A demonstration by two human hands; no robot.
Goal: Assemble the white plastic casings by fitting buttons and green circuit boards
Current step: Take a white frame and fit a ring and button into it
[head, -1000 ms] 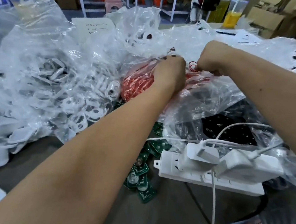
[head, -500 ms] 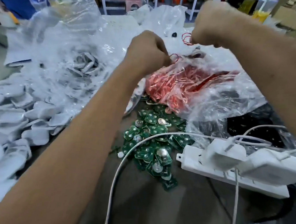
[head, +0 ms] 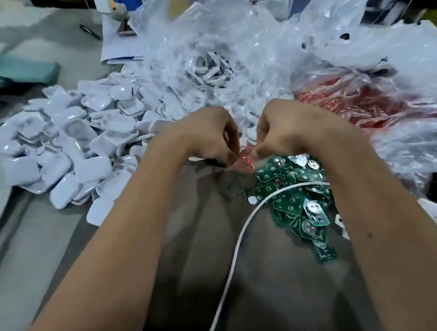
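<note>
A heap of crumpled clear plastic bags (head: 250, 48) fills the far side of the grey tabletop (head: 266, 290); one bag at the right holds a mass of thin red wire loops (head: 372, 105). Left of centre sprawls a pile of white rounded plastic casings (head: 62, 145) — light, stiff shells, likely slippery, best taken by their long edges. Right of centre lies a smaller pile of green circuit boards (head: 291, 196) with shiny metal discs, crossed by a white cable (head: 236, 247). These boards look thin and rigid; holding them by the rim would spare the contacts.

Between the two piles the left hand (head: 209, 135) and right hand (head: 290, 132) meet, fingers curled, both pinching one small red wire loop (head: 244, 158) — springy and fine, easily bent or tangled.
</note>
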